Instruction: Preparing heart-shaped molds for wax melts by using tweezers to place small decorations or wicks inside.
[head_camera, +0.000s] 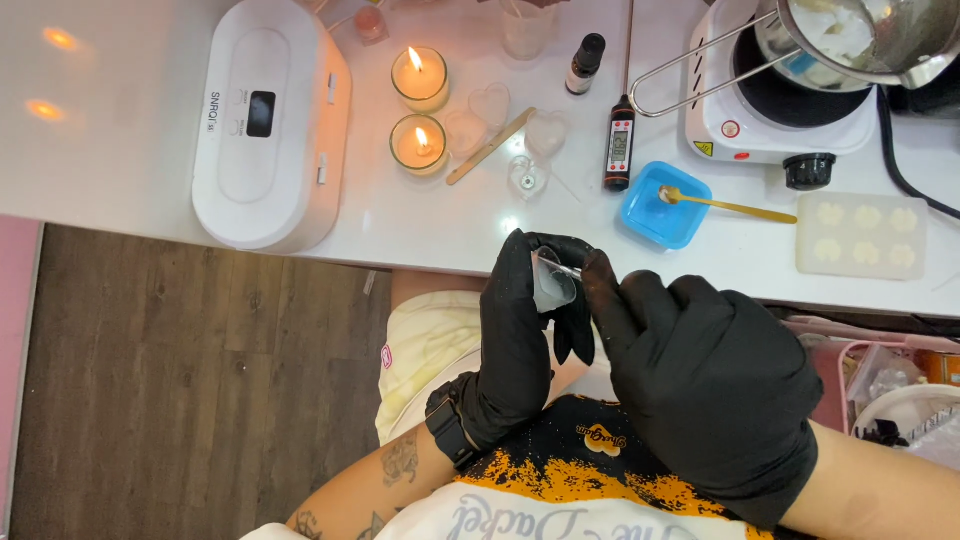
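White worktop (450, 225) beyond both hands, above brown plank floor. Left hand (520, 340), black-gloved, clasping small clear heart-shaped glass holder (553, 285) over the lap. Right hand (715, 375), also gloved, pinching thin wick stick (566, 268) at holder's mouth. Probably seating the wick; next move calls for centring and steady pressing. Beyond the fingers: two lit candles (420, 110), blue square dish (660, 212) with gold spoon (725, 205). Holder's base and stick's tip hidden by gloves; saucepan (860, 40) cut off.
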